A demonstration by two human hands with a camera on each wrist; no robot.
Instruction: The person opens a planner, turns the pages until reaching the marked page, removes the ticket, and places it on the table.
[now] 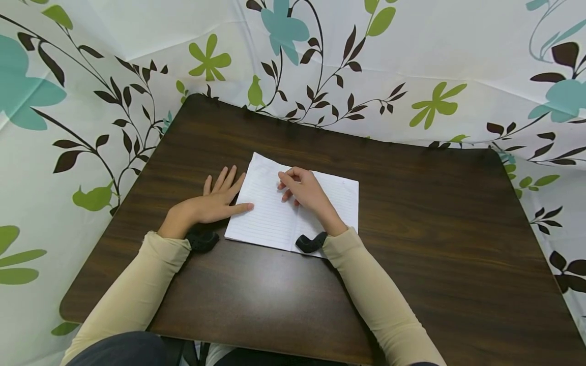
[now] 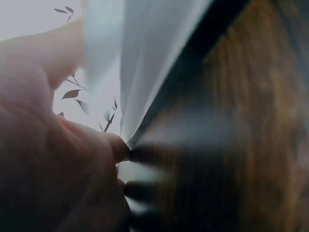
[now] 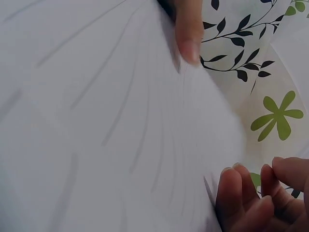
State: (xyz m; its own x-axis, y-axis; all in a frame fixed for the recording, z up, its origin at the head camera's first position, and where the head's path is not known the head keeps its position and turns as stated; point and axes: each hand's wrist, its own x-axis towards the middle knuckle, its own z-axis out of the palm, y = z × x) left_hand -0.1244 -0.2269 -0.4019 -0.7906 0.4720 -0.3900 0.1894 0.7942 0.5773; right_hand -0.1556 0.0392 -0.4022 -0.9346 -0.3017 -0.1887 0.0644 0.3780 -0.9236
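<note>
An open notebook (image 1: 267, 216) with lined white pages lies on the dark wooden table. My left hand (image 1: 211, 204) rests by its left edge with the fingers spread, and the thumb lies over the left page. Above the middle of the notebook is my right hand (image 1: 305, 193), its fingers loosely bent and nothing seen between them. The right wrist view has the ruled page (image 3: 111, 96) large, the right fingers (image 3: 229, 193) beside it and the left thumb (image 3: 188, 43) at the top. In the left wrist view the palm (image 2: 53, 159) is dark and the page edge blurred.
Beyond the brown table (image 1: 435, 229) hangs a white cloth (image 1: 366, 61) printed with leaves, flowers and birds. Black bands (image 1: 202, 241) sit at both wrists. The table's front edge lies close to the person's lap.
</note>
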